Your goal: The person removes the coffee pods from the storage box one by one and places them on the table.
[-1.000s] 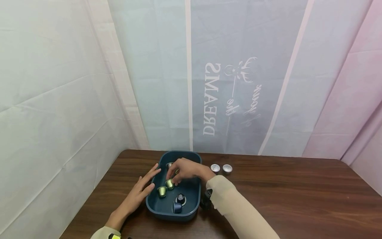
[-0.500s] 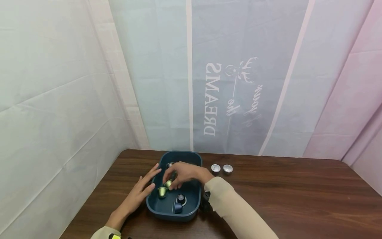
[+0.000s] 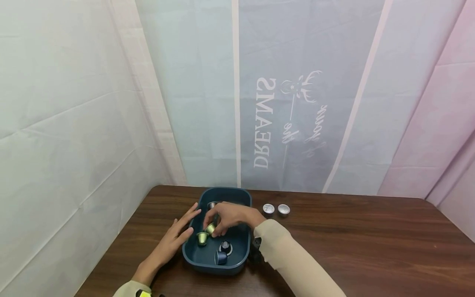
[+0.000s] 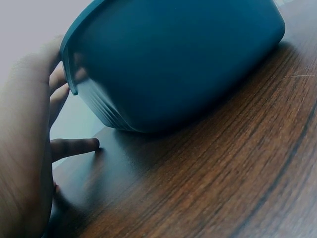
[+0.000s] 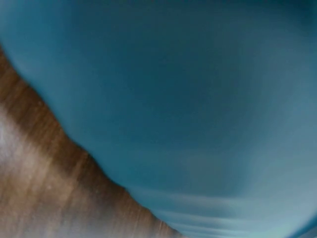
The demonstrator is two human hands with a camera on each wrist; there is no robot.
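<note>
Head view: right hand (image 3: 231, 215) reaches into the blue tub (image 3: 237, 264) at lower centre, fingers curled, pinching a green capsule (image 3: 210, 228) lifted off the floor. Left hand (image 3: 174, 239) lies flat with straight fingers against the tub's left wall, likely to steady it. Another green capsule (image 3: 202, 238) and two blue capsules (image 3: 222, 252) lie inside; two silver capsules (image 3: 275, 209) sit on the table (image 3: 371, 247) just right of the tub.

Right wrist view fully blurred: only the dark teal plastic bin (image 5: 188, 99) wall and a strip of brown wooden table (image 5: 34, 163) at lower left. Left hand (image 4: 25, 163) cut off by frame's left edge. Back of bin interior hidden behind right hand (image 3: 230, 214).
</note>
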